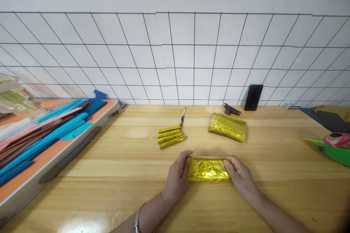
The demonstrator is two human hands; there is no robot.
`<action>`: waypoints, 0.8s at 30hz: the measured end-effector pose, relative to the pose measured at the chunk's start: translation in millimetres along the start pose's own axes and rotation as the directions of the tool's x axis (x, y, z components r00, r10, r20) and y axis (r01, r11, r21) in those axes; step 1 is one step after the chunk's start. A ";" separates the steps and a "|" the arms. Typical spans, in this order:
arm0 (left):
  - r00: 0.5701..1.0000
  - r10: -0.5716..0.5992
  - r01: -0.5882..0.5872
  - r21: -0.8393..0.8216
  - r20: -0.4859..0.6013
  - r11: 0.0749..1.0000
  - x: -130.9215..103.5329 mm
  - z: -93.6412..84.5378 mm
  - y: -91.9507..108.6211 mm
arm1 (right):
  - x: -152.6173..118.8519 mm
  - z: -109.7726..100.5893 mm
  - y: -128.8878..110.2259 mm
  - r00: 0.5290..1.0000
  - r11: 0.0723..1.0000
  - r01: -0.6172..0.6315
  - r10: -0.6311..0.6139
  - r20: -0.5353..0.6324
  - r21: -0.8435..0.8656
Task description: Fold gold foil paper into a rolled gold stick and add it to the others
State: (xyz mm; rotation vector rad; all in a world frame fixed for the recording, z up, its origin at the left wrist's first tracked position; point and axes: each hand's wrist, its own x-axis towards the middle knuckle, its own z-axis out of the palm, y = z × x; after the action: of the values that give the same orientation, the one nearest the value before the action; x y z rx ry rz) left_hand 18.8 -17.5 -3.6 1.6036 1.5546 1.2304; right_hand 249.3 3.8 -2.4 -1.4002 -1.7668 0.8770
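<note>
Between my two hands is a shiny gold foil sheet [209, 170], held low over the wooden table. My left hand [177, 174] grips its left end, thumb on top. At the right end my right hand [240, 174] pinches it between thumb and fingers. Just beyond lie several narrow gold foil strips [171, 136], folded and set side by side. A stack of flat gold foil sheets [228, 126] rests farther back to the right. The undersides of my fingers are hidden.
A pen [183, 116] lies behind the strips. A dark hair clip [232, 110] sits behind the stack, and a black phone [253, 97] leans on the tiled wall. Coloured papers [54, 131] cover an orange-topped case at left. A green and pink object [335, 149] stands at right.
</note>
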 end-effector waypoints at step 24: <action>0.911 0.046 -0.372 0.765 0.411 0.525 10.0 -9.7 11.6 | 4.6 6.5 1.1 0.982 0.697 0.185 -0.161 0.100 -0.693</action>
State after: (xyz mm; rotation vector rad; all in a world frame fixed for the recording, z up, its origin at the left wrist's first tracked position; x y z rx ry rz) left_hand 14.1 -11.4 12.7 2.5075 1.8512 0.1617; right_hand 243.6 7.9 -6.2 -1.6235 -2.3486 0.0860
